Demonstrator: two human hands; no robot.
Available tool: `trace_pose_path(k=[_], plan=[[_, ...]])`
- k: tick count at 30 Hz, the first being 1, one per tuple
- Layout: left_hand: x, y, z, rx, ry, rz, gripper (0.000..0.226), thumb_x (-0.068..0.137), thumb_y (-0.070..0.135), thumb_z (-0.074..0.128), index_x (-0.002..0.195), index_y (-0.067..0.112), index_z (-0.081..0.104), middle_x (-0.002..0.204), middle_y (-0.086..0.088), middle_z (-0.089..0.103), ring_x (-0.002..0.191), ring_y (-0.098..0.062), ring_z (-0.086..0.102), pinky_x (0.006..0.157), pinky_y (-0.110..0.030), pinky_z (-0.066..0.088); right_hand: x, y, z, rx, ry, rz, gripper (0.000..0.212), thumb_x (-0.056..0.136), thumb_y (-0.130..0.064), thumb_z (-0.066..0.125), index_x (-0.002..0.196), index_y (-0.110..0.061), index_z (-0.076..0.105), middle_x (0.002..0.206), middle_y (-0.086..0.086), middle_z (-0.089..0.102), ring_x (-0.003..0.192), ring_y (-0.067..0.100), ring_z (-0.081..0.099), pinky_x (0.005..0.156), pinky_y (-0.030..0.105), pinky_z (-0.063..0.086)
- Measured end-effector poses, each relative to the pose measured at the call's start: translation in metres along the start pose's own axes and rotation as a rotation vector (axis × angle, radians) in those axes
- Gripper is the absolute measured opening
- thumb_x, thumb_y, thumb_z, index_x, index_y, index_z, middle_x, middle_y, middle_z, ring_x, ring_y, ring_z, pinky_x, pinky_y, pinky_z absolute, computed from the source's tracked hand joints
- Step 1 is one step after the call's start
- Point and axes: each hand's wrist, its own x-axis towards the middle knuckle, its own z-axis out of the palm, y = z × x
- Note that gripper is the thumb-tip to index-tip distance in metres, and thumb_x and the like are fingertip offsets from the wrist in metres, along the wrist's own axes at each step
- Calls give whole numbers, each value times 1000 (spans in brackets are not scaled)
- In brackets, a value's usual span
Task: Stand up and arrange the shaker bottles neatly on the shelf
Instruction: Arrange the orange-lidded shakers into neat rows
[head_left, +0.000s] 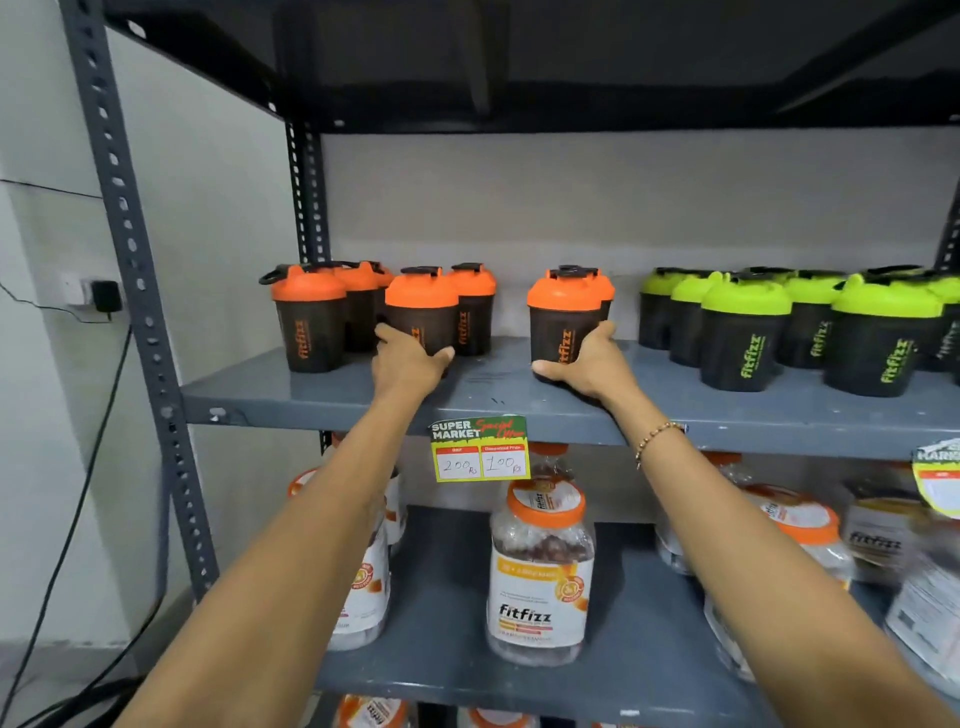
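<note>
Setting: I see a grey metal shelf (322, 395) against a pale wall.
Left hand (408, 364): fingers wrapped around an upright orange-lidded shaker (422, 312).
Right hand (587, 364): fingers clasp another orange shaker (563, 322) (standing apart, mid-shelf).
Right end: green-lidded shakers (743, 332), upright.

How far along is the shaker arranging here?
Nearly done: every orange shaker and green shaker in view stands upright. In hand: left hand and right hand each grip an orange one. Left: closing the gap between them.
</note>
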Motion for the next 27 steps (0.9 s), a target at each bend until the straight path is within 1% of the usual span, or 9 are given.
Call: trace_pose_path(k=[4, 8, 12, 17, 24, 27], plan=[[1, 4, 1, 19, -9, -4, 87, 83, 36, 71, 142, -1, 18, 143, -23, 40, 131, -40, 41, 105, -45, 36, 0, 3, -3, -4, 10, 30, 88, 70, -38, 81, 131, 0, 30, 137, 18, 48, 125, 35, 49, 99, 45, 44], [-6, 14, 8, 19, -32, 21, 84, 83, 35, 71, 140, -1, 20, 142, -23, 40, 131, -39, 41, 105, -45, 36, 3, 14, -16, -17, 34, 79, 88, 67, -40, 83, 129, -2, 33, 135, 17, 51, 123, 36, 51, 100, 49, 45], [-12, 22, 18, 2, -53, 31, 83, 83, 36, 71, 139, 0, 21, 142, -22, 40, 131, -40, 40, 105, -46, 36, 3, 23, -22, 5, 38, 85, 87, 67, -39, 82, 130, -4, 33, 135, 16, 51, 125, 36, 49, 101, 51, 44], [-12, 21, 21, 5, -59, 34, 85, 80, 39, 73, 137, 1, 24, 142, -21, 41, 131, -39, 41, 105, -47, 37, 0, 23, -21, -25, 68, 80, 84, 70, -39, 81, 129, -1, 33, 134, 18, 52, 123, 37, 50, 98, 47, 46], [-10, 17, 24, 93, -78, 70, 79, 79, 33, 75, 134, 1, 27, 137, -21, 47, 125, -38, 47, 100, -45, 42, -2, 22, -23, -22, 52, 66, 82, 72, -37, 80, 128, -2, 32, 134, 17, 51, 123, 36, 51, 96, 45, 46], [-11, 17, 25, 98, -73, 80, 78, 80, 34, 74, 133, 2, 27, 136, -21, 48, 124, -39, 48, 99, -45, 42, -4, 21, -24, -9, 39, 66, 85, 72, -39, 80, 130, -1, 31, 136, 18, 49, 124, 36, 50, 97, 45, 45]])
